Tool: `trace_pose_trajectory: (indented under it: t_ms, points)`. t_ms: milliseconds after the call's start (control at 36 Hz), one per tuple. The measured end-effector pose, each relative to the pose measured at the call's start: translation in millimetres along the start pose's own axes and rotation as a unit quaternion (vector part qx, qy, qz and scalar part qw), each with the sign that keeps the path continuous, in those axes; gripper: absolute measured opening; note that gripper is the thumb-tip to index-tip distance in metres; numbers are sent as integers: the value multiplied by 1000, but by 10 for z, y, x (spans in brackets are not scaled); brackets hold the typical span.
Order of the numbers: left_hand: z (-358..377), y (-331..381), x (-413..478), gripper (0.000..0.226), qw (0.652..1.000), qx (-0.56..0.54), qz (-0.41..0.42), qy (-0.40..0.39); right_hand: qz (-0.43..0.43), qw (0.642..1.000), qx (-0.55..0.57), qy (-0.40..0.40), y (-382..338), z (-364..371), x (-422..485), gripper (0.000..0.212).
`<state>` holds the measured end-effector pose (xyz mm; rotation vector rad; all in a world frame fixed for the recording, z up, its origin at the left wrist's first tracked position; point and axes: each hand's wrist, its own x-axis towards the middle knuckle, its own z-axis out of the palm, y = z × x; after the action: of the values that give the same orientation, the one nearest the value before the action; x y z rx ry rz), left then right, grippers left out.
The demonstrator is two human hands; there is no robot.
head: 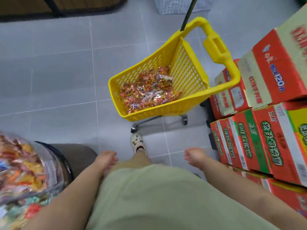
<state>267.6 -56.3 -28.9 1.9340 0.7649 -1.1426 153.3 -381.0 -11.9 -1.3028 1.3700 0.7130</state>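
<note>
A small yellow plastic shopping cart point(191, 103) stands on the grey tiled floor ahead of me, its handle toward the right. Many wrapped candies point(149, 90) in red, orange and clear wrappers lie on its bottom. My left hand point(106, 159) hangs by my left hip with fingers loosely curled, holding nothing. My right hand point(194, 156) hangs at my right side, likewise loosely curled and holding nothing. Both hands are well short of the cart. My foot in a pale clog point(138, 143) is just in front of the cart's front wheel.
Stacked red, green and white cardboard cartons point(265, 138) fill the right side next to the cart. A clear round bin of mixed wrapped candies point(21, 170) on a dark stand is at the lower left. A dark pole point(188, 14) rises from the cart's back corner.
</note>
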Motion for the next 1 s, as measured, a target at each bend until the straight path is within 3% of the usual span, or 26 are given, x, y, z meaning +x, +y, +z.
trace_pose_trajectory:
  t_ms: [167,361,611,722,778,889,1000]
  points:
    - [-299,733,295,23,999,35,2,-26,18,998,56,13,-631,165,110,6]
    - [-700,1595,534,8,997,66,39,-32,-34,998,42,8,-1610,370,218,30]
    - [-798,2250,874,11,999,14,36,-3,-81,996,17,-17,-2779,554,380,31]
    - [-708,2352,1073,11,999,30,17,6,-78,995,-63,-24,-3085,713,642,15]
    - [-642,2351,1187,9,999,46,11,26,-81,986,-138,-47,-3160,776,824,19]
    - [-480,2333,1374,54,998,35,-24,56,-98,951,-283,-83,-3221,952,1192,15]
    - [-291,2306,1624,50,997,2,-25,74,-127,905,-397,-88,-3102,1128,1567,14]
